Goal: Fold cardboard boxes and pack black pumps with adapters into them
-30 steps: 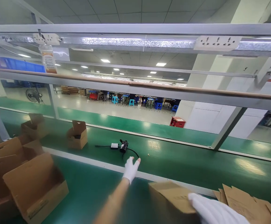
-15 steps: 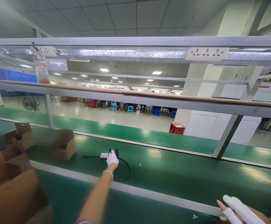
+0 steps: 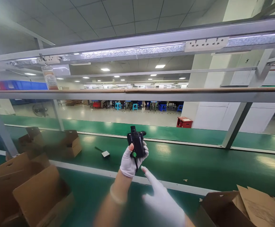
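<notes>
A white-gloved left hand (image 3: 132, 159) lifts a small black device (image 3: 136, 144) above the green conveyor belt (image 3: 199, 164), its grip closed around the lower body with the thumb pressed on the left face. The device stands nearly upright, long axis vertical, a short stub pointing up and a side nozzle pointing right; a green dot marks its lower front, and a black cord (image 3: 135, 164) hangs down from it across the palm. The gloved right hand (image 3: 162, 198) reaches in from below the device, just beside the cord, its grip spread and empty, index finger extended toward the device. To the left of the device, a small white block (image 3: 105, 154) with a dark lead lies on the belt. Farther left of the device, two open cardboard boxes (image 3: 71, 145) ride the belt, and larger open cartons (image 3: 30, 192) crowd the near tabletop. Below and right of the device, flattened cardboard (image 3: 258, 205) lies at the near edge.
</notes>
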Tool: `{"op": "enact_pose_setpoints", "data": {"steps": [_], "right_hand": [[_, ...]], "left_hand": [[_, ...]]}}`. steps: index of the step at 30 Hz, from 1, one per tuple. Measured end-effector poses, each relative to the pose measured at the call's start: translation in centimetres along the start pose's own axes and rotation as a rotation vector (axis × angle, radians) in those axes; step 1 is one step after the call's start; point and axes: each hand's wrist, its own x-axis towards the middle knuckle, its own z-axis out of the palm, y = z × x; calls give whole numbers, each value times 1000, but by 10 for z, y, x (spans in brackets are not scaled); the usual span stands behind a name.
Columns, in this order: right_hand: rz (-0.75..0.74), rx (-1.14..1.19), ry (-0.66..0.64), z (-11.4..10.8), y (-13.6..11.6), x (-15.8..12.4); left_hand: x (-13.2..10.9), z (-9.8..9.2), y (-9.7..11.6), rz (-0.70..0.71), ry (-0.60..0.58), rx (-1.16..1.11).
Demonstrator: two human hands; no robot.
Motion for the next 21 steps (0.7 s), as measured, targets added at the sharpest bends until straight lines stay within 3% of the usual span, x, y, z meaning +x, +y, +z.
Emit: {"op": "enact_pose_setpoints", "data": {"steps": [2,4,7,11,16,19,21], "right_hand": [[-95,130,-27,9,-14,12],[-212,219,-70,13,-23,10],[-300,285,-138,14,-34,-4],[-247,321,-128,21,-49,-14],[-255,361,-215,26,-60,-21],[-242,384,-200,4,-43,-49],[-205,428,-75,-18,-23,-75]], "left_hand": [[-20,32,2,-19,-196,-164],[-35,57,7,-13,-292,-251],[-53,81,22,34,-319,-292],[-68,97,40,102,-262,-310],[-77,103,48,125,-180,-310],[-79,87,54,170,-118,-286],[-81,68,57,177,-93,-272]]}}
